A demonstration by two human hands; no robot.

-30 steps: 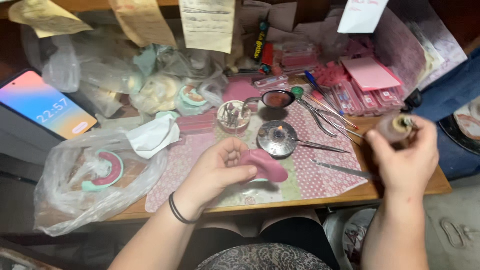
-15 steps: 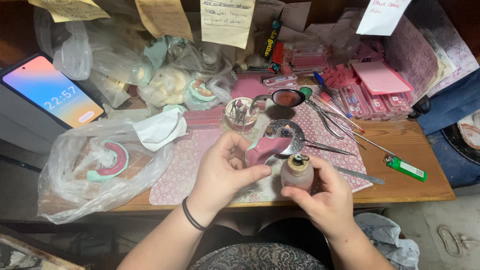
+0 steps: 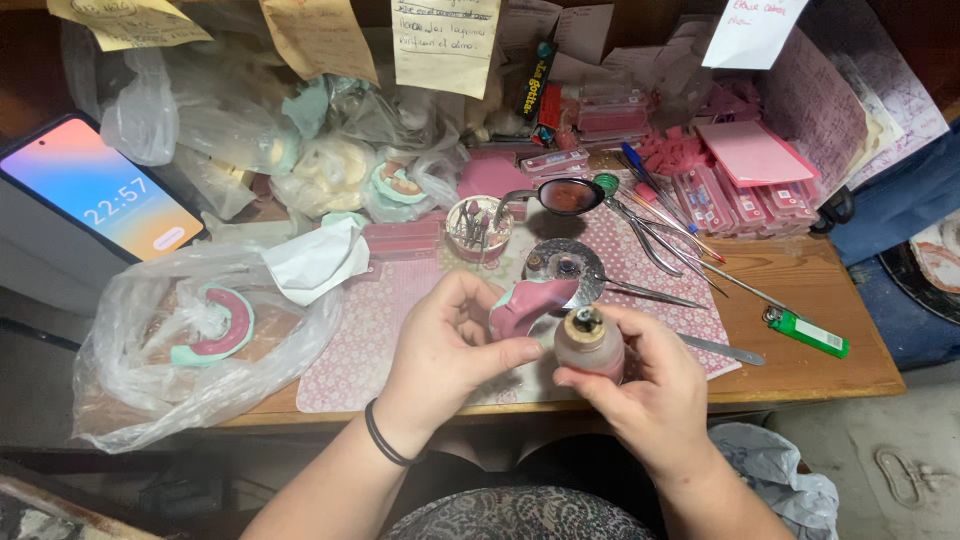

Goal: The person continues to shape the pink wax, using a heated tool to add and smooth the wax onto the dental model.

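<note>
Left hand [image 3: 450, 345] grip holding pink denture base [image 3: 525, 305], right hand [image 3: 640, 385] grip around small round-topped burner [image 3: 588, 343] just beside it, above patterned mat [image 3: 370, 330] on bench [image 3: 800, 300]

Single head cam, looks steeply down from above, close on both hands at desk [image 3: 800, 370] front edge, faces wall of pinned notes [image 3: 445, 40], no 2nd view

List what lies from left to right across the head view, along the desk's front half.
Phone → clear plastic bag with a pink-and-teal arch → left hand → pink wax piece → right hand holding a small burner → green lighter.
</note>
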